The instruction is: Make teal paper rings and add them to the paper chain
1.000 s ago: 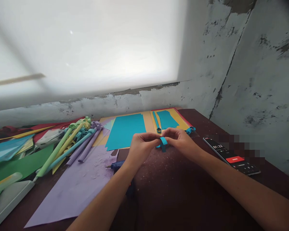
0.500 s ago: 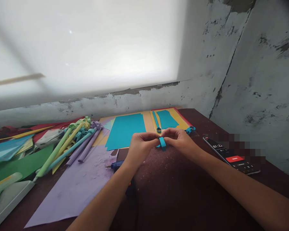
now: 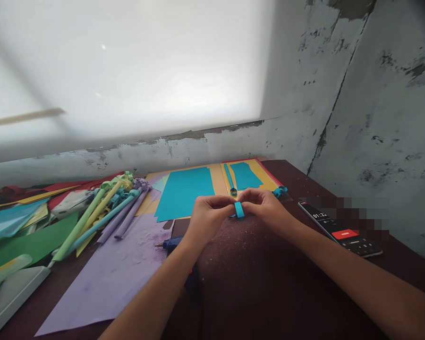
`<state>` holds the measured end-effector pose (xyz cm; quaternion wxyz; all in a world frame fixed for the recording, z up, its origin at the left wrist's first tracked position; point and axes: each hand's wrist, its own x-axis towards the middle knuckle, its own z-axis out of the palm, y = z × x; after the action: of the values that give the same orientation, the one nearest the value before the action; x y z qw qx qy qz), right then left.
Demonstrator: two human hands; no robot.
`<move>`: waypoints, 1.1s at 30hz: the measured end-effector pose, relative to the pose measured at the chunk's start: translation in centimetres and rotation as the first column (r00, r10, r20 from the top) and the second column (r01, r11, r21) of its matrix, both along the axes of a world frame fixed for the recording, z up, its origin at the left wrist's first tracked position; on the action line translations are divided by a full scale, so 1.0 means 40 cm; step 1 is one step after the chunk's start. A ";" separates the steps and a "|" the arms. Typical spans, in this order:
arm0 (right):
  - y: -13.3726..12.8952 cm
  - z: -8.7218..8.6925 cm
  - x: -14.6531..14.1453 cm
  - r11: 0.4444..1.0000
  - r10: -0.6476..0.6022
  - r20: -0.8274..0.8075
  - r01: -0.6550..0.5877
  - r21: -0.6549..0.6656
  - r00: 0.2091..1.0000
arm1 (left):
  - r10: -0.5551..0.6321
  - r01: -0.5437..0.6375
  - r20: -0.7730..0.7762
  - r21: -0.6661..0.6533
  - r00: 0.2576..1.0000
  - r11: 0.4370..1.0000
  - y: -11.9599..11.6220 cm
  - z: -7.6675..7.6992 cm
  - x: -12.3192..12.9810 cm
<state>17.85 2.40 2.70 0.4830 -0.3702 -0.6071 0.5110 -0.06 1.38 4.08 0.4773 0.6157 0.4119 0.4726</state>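
A small looped strip of blue paper [image 3: 239,210] is pinched between the fingertips of my two hands, just above the dark table. My left hand [image 3: 212,212] grips it from the left and my right hand [image 3: 260,205] from the right, with the fingertips nearly meeting. Behind my hands lie large blue paper sheets [image 3: 187,191], a rolled blue paper tube [image 3: 229,177] and smaller blue sheets [image 3: 246,174]. Curled blue paper pieces [image 3: 279,191] sit to the right of my right hand. A blue glue gun [image 3: 172,243] is partly hidden behind my left forearm.
A phone [image 3: 336,229] lies on the right of the table [image 3: 255,283]. Purple paper [image 3: 109,278] covers the left front. Rolled paper sticks with curled ends [image 3: 92,212] are piled at left, near green paper [image 3: 35,231] and a white tray-like object [image 3: 17,297]. A wall stands behind.
The looped blue strip has turned slightly between my fingertips. Both hands stay in almost the same place.
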 end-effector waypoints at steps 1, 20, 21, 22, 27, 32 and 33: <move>0.000 0.000 0.000 1.000 0.006 0.000 -0.006 -0.003 1.000 | 0.003 -0.003 0.002 0.005 1.000 1.000 0.000 0.000 0.000; -0.003 0.007 0.000 1.000 -0.022 0.015 0.022 0.000 1.000 | -0.017 0.017 0.008 -0.028 1.000 0.999 0.003 -0.006 0.002; -0.003 0.007 -0.001 1.000 -0.020 0.016 0.020 -0.005 1.000 | -0.021 0.022 0.013 -0.038 1.000 0.999 0.005 -0.008 0.001; -0.002 0.007 -0.001 1.000 -0.014 0.016 0.014 -0.014 1.000 | -0.023 0.023 0.015 -0.043 1.000 0.999 0.006 -0.010 0.000; 0.001 0.003 -0.001 0.999 0.021 -0.017 -0.021 -0.043 1.000 | -0.030 0.031 0.012 -0.007 0.999 1.000 0.005 -0.008 -0.002; -0.004 0.009 0.002 1.000 0.005 0.001 -0.005 -0.027 1.000 | -0.012 0.014 0.048 -0.039 0.999 0.999 0.004 -0.009 0.004; -0.005 0.010 0.002 1.000 -0.003 0.000 0.003 -0.021 1.000 | -0.014 0.017 0.054 -0.054 0.998 0.998 0.004 -0.010 0.005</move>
<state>17.93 2.21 3.08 0.4800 -0.3762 -0.6010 0.5166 0.14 1.56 3.70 0.5085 0.5928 0.4067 0.4739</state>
